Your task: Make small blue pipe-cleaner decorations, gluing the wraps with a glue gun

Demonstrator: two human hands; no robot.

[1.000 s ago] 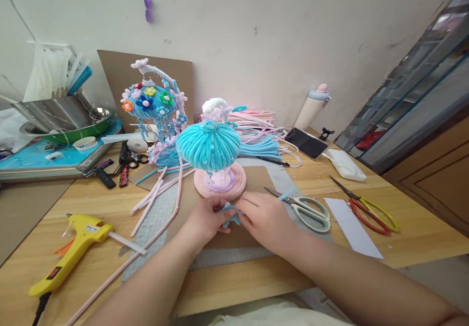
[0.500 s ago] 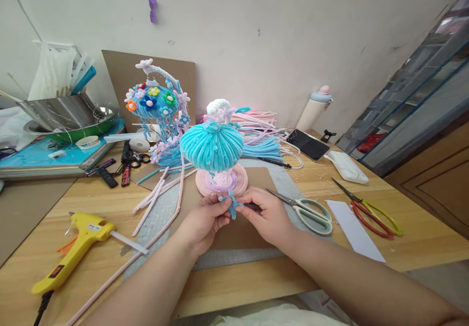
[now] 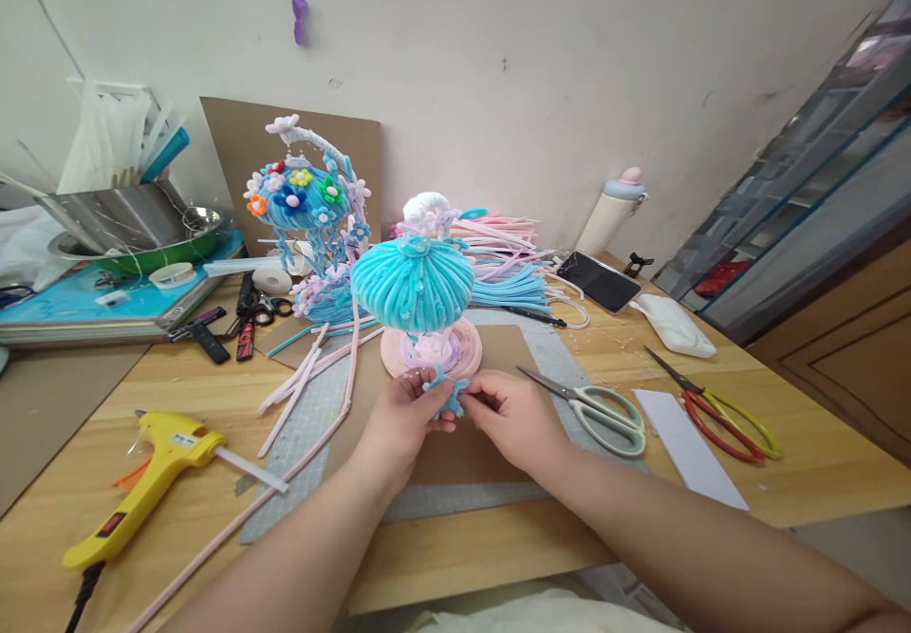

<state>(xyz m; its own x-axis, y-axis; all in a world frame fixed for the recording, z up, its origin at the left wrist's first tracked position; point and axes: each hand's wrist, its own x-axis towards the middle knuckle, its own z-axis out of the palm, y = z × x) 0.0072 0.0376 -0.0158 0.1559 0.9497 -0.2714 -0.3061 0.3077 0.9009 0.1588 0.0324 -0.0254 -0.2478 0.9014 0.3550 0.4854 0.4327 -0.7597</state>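
Observation:
Between the thumb and fingers of my left hand (image 3: 399, 419) is a small blue pipe-cleaner piece (image 3: 446, 394) with several short arms, shaped like a star. My right hand (image 3: 513, 419) pinches at its right-hand tip; what exactly lies inside those fingertips is partly hidden. Just behind both hands stands a turquoise pleated pipe-cleaner lampshade shape (image 3: 413, 282), with a white top, over a round pink base (image 3: 466, 348). Brown cardboard (image 3: 462, 457) lies beneath my hands on a grey cutting mat (image 3: 281, 510).
Left on the table lies a yellow glue gun (image 3: 153, 481). Pale green scissors (image 3: 608, 419) and red-yellow scissors (image 3: 722, 424) lie right, beside a white strip (image 3: 687, 448). Behind are a flowered blue lamp model (image 3: 303, 201), pipe-cleaner bundles (image 3: 516, 287), a phone (image 3: 598, 280) and a bottle (image 3: 613, 211).
The blue piece has turned in my fingers and shows more of its star shape. My right fingers have shifted slightly, and the dark shape seen by them earlier is less visible.

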